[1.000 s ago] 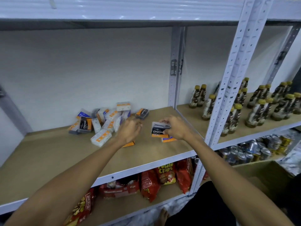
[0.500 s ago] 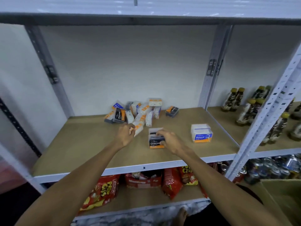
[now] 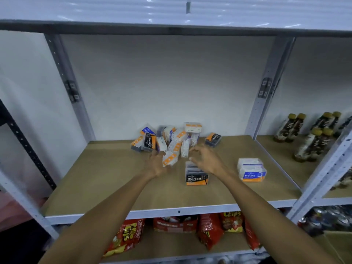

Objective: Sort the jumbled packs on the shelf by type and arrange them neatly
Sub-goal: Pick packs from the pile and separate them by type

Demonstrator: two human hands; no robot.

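I see both arms reaching over the near lip of the wooden shelf (image 3: 106, 180) toward the jumble of packs (image 3: 171, 139) at the far middle, close to the back wall. My left hand (image 3: 158, 162) is at the near edge of that heap, its fingers closed around a white-and-orange pack (image 3: 169, 159) that sits tilted against the pile. My right hand (image 3: 206, 159) hovers with fingers spread and curled, holding nothing, just above and behind the Charcoal stack (image 3: 196, 173), which stands upright in the middle of the board; whether the fingertips brush its top I cannot tell.

To the right, well apart from that stack, the Round stack (image 3: 251, 169) stands squarely, near the right upright post (image 3: 266, 92) but not touching it. One dark pack with an orange end (image 3: 213, 139) lies alone just right of the heap, far back.

The whole left half of the board is bare wood out to the left upright (image 3: 64, 82), and a broad strip along the near edge is free too. Between the Charcoal and Round stacks there is a clear gap.

Beyond the right post, brown bottles (image 3: 308, 136) crowd the neighbouring bay. Under the shelf edge, red chip bags (image 3: 209, 229) line the lower level.
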